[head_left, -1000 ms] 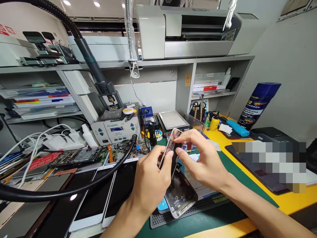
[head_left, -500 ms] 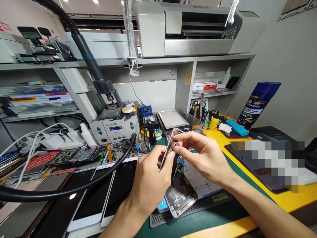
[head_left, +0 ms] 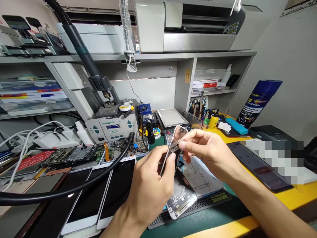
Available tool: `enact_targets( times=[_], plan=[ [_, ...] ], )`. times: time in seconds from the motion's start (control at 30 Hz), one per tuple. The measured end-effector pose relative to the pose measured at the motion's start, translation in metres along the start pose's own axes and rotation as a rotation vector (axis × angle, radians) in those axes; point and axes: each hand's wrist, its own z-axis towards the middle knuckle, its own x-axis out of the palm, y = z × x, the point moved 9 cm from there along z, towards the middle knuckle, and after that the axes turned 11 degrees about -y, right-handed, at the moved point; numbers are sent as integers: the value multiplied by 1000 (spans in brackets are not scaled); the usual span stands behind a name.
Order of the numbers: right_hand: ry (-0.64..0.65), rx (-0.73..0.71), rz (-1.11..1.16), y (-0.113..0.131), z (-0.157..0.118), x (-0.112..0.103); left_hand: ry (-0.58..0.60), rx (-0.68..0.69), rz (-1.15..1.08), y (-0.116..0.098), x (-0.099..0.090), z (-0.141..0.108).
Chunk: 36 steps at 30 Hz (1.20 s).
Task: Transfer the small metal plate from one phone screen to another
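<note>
My left hand [head_left: 152,185] is closed around a slim phone panel [head_left: 177,132] with a light rim, tilted up on edge. Its lower part is hidden behind my fingers and thumb. A small grey metal plate with holes [head_left: 175,146] lies against the panel's inner side, above my left thumb. Thumb and forefinger of my right hand [head_left: 204,147] pinch the right end of this plate. Below both hands rests an opened phone housing [head_left: 183,200], its inner parts showing, on a black perforated mat [head_left: 210,202]. A printed sheet [head_left: 204,178] lies beside the housing.
Several phones and screens, including a white-framed phone [head_left: 85,198], line the left side under a black hose [head_left: 81,195]. A soldering station [head_left: 111,127] stands behind. On the right are a phone [head_left: 262,168], a yellow bottle [head_left: 213,121] and a blue spray can [head_left: 259,102].
The metal plate now shows its flat face, where before it was mostly covered by my fingers. My right hand has turned slightly and shifted right. The view has moved a little.
</note>
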Motion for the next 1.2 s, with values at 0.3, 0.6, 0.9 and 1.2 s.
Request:
enact_targets(
  times=[0.3, 0.6, 0.9, 1.2],
  plan=[
    [22, 142, 126, -11, -4, 4, -8, -8, -37, -2, 0, 0],
    [56, 95, 23, -8, -5, 8, -12, -11, -63, -5, -1, 0],
    [135, 162, -26, -15, -8, 12, 13, -23, -60, -7, 0, -1],
    [38, 171, -1, -15, -8, 11, 5, -62, -85, -8, -2, 0]
  ],
)
